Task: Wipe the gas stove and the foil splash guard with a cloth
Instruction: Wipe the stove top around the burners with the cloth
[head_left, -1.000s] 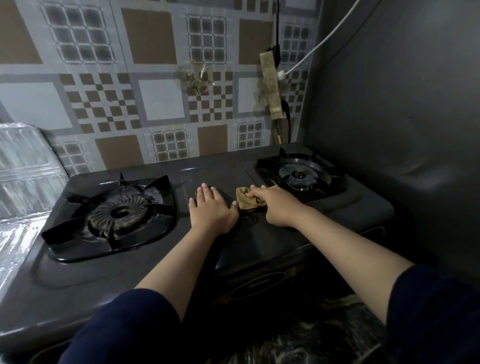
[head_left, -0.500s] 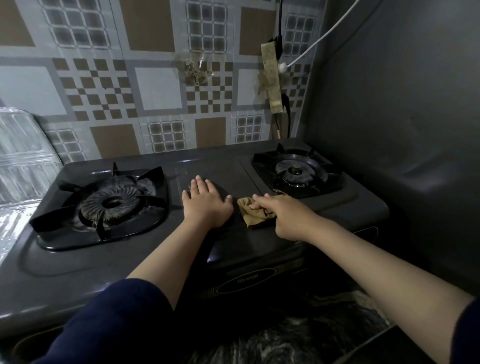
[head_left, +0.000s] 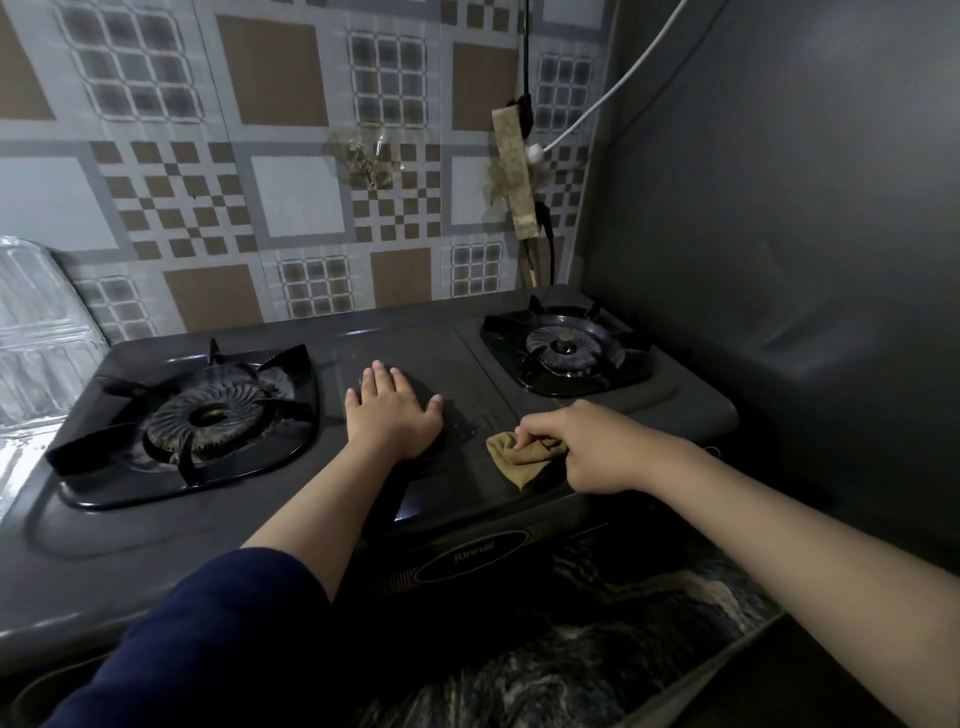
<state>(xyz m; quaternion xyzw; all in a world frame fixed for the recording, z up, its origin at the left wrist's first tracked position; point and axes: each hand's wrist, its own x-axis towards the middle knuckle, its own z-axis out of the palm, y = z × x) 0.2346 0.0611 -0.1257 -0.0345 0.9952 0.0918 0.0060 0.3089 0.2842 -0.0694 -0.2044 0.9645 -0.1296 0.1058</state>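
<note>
A small crumpled tan cloth (head_left: 521, 457) lies on the flat middle panel of a dark grey two-burner gas stove (head_left: 156, 551), close to the stove's front edge and just in front of the right-hand burner well. A person's right hand (head_left: 597, 449) bears down on the cloth from the right, its fingers curled around the bunched fabric and pinching it against the metal, so that only the left part of the rag shows. The left hand (head_left: 392, 410) rests flat on the same panel, fingers straight and together, thumb spread toward the cloth, holding nothing; a narrow strip of bare stove top separates it from the rag. Both forearms are bare, and a dark blue sleeve (head_left: 208, 639) covers the left upper arm near the front edge of the stove. The large black burner with its pan support (head_left: 202, 415) fills the left half of the stove top, while the smaller burner (head_left: 566, 348) sits toward the back right corner. A crinkled silver foil splash guard (head_left: 36, 332) stands against the stove's left edge. Behind the back edge rises a wall papered in brown, grey and white squares (head_left: 291, 197); a plain grey panel (head_left: 805, 260) flanks the right side. A white cable (head_left: 613, 98) runs to a plug near the back right corner.
</note>
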